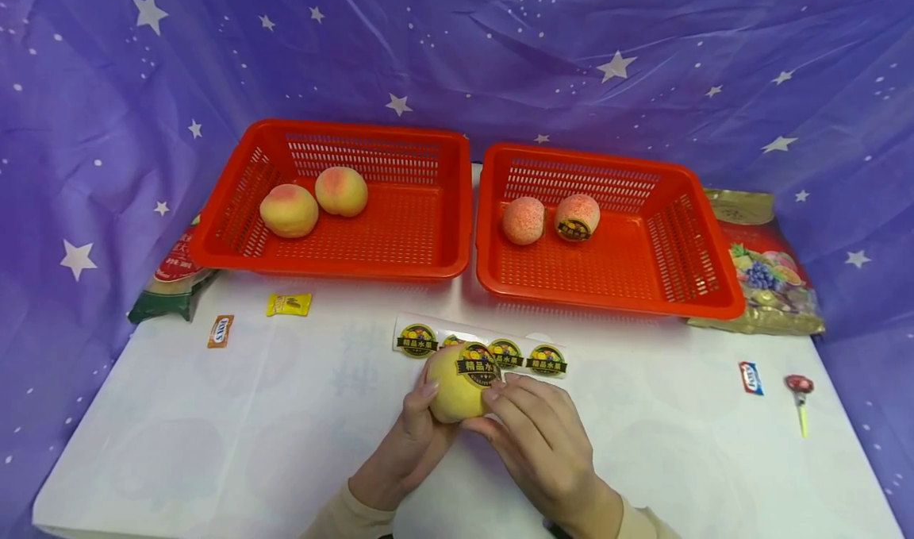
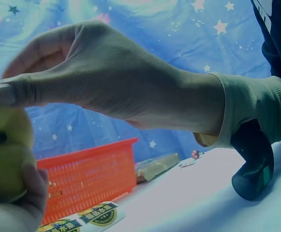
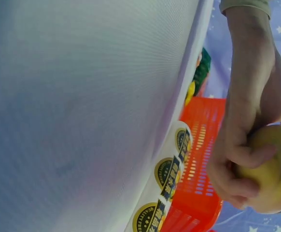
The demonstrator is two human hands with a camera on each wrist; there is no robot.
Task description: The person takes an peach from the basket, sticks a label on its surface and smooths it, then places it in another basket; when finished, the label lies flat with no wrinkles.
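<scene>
At far left, a green-and-red bag (image 1: 174, 281) is partly covered by a red basket (image 1: 407, 233) in which two blushed peaches (image 1: 289, 211) are held. On the white bench (image 1: 286, 428), "FOX'S" can be read on an orange wrapper (image 1: 220, 331); nearby, a yellow wrapper (image 1: 289, 305) is seen. "精品水果" is printed on the round black-and-gold stickers of a white strip (image 1: 505, 353). Just in front of it, above the bench, a yellow fruit (image 1: 448, 392) is grasped at its left by the curled left hand (image 1: 408, 444). It is smooth and nearly round, so no long axis can be told; its dark dimple is shown to both wrist cameras. On its upper right, "精品水" and "QUALITY" are read on a label (image 1: 478, 363), faced upward. That side is pinched by fingers and thumb of the right hand (image 1: 546, 440), the label's edge being covered. Farther right, two pinkish fruits, one labelled, are held in a second basket (image 1: 614, 257); then come a "FOX'S" blue-and-red wrapper (image 1: 751, 379), a fruit-printed bag (image 1: 774, 281) and a lollipop (image 1: 799, 384).
</scene>
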